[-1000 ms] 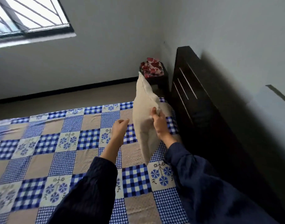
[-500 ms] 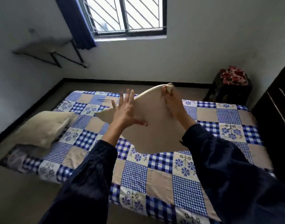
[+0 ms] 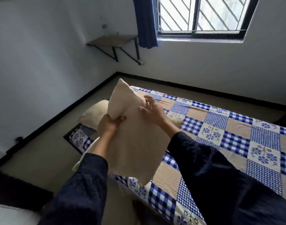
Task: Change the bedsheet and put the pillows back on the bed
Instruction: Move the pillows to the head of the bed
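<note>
The checked bedsheet (image 3: 220, 127) is on, with the far pillow (image 3: 93, 113) lying on it, while the left hand (image 3: 109, 125) grips the near pillow (image 3: 134, 146), not yet laid, the right hand (image 3: 153, 111) open against it.

Dead centre: I've got the held pillow (image 3: 134, 143) filling the middle. My left hand (image 3: 108, 125) grips its edge and my right hand (image 3: 152, 111) is spread on its face, so nothing passes through there.
Right side: the bedsheet (image 3: 228, 135) lies flat, with wide room for me to sweep across.
Left bed corner: a second pillow (image 3: 93, 114) sits there, partly hidden behind the held one.
Floor strip: an open lane between the bed and the left wall.
Up high: the wall shelf (image 3: 113, 40) and curtain (image 3: 145, 21) are well apart from my hands.
</note>
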